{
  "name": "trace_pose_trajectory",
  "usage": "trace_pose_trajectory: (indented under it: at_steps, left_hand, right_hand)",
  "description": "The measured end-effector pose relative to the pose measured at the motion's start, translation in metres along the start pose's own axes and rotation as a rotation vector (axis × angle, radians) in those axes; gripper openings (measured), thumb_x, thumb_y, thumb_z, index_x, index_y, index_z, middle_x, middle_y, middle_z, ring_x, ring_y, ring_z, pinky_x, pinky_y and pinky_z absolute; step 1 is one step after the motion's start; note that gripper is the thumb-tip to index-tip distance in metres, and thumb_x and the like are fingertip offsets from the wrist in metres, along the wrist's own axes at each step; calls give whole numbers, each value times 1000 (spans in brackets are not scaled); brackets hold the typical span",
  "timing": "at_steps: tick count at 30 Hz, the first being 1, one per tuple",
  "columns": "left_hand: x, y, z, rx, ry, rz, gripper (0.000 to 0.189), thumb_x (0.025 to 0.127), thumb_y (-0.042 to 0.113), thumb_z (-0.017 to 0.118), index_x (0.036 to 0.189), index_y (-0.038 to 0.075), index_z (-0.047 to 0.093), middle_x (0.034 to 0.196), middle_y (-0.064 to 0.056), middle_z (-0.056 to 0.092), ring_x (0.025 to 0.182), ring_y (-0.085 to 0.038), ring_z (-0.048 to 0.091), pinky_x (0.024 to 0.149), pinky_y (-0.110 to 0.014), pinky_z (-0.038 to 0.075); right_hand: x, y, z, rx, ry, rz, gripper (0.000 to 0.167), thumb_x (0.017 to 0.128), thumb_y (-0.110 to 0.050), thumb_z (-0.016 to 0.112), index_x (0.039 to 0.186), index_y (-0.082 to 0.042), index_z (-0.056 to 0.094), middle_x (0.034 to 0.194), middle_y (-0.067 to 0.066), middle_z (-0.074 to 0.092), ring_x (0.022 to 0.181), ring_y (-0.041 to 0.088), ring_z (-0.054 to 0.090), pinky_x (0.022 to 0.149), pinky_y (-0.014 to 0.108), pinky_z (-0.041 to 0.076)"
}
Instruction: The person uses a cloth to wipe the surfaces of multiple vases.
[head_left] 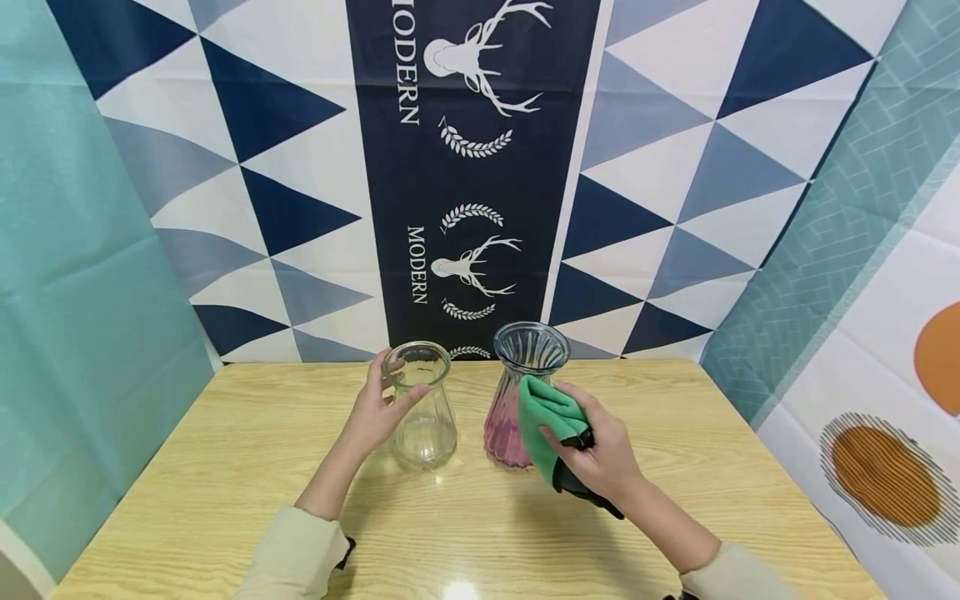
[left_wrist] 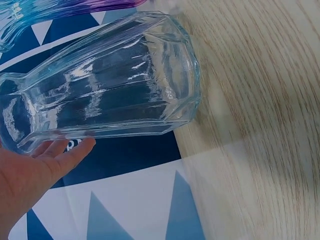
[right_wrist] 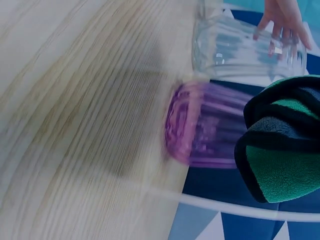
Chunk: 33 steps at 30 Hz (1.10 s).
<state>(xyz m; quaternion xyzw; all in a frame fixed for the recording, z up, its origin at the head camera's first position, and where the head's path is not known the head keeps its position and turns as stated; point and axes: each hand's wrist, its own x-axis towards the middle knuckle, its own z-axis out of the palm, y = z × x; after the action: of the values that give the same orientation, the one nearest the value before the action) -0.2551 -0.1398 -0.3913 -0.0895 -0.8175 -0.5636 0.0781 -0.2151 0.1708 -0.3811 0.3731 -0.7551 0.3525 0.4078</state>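
A clear glass vase (head_left: 426, 425) with a flared rim stands upright on the table. My left hand (head_left: 378, 408) is spread at its neck, thumb in front and fingers along the left side; the left wrist view shows these fingers (left_wrist: 75, 154) fairly straight beside the glass. To the right stands a ribbed vase (head_left: 504, 417), blue at the top and pink at the base. My right hand (head_left: 606, 450) grips a folded green cloth (head_left: 551, 408) with a dark edging, which overlaps the front of the ribbed vase in the head view. The right wrist view shows the cloth's grey inner side (right_wrist: 272, 131).
The wood-grain table (head_left: 420, 533) ends just behind both vases. A patterned blue and white curtain (head_left: 300, 192) hangs behind it, with teal fabric (head_left: 67, 275) on the left and a patterned sheet (head_left: 847, 392) on the right.
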Motion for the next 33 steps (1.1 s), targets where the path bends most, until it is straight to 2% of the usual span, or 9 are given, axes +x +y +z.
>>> trace_pose_trajectory:
  at_steps: [5,12,20,23,27,30,33]
  left_hand:
    - [2,-3,0,-22,-13,8,79,87,39,64,145,20,15,145,-14,39,136,-38,34,107,-58,31]
    - [4,-4,0,-62,-41,-33,83,88,34,64,147,18,8,147,-14,36,139,-33,31,108,-54,33]
    - [4,-4,-2,-23,-37,-40,89,85,43,66,148,18,8,145,-13,40,139,-34,31,107,-56,33]
    - [4,-4,-2,-13,-35,-43,90,84,45,65,148,17,9,145,-12,40,138,-34,31,106,-56,34]
    - [4,-4,-3,1,-39,-47,91,84,46,65,149,15,8,146,-12,39,138,-34,31,106,-56,35]
    - [3,-4,-3,14,-38,-46,91,84,46,65,149,14,10,146,-12,40,138,-33,33,106,-55,35]
    - [3,-3,-4,20,-34,-40,90,84,45,66,149,14,12,144,-12,41,137,-34,35,106,-55,35]
  right_hand:
    - [4,-8,18,9,-35,26,57,90,-43,55,124,2,53,108,20,65,91,24,66,85,13,50]
    - [8,-12,48,-37,-35,27,56,90,-45,54,125,-1,53,103,16,67,84,25,68,68,30,56]
    - [8,-11,80,-138,-7,84,58,89,-51,52,123,-4,54,106,16,67,84,25,66,62,34,56]
    - [9,-12,89,-191,-21,138,56,86,-47,60,124,-6,54,104,13,68,82,24,65,59,34,54]
    - [11,-14,99,-225,-63,219,57,78,-33,75,126,-9,54,107,10,68,83,22,65,60,33,53]
    - [12,-15,106,-233,-90,247,59,76,-27,77,126,-9,53,108,9,67,83,20,66,61,31,54]
    - [13,-15,113,-253,-97,249,60,75,-29,78,126,-8,53,107,9,67,80,19,66,56,29,53]
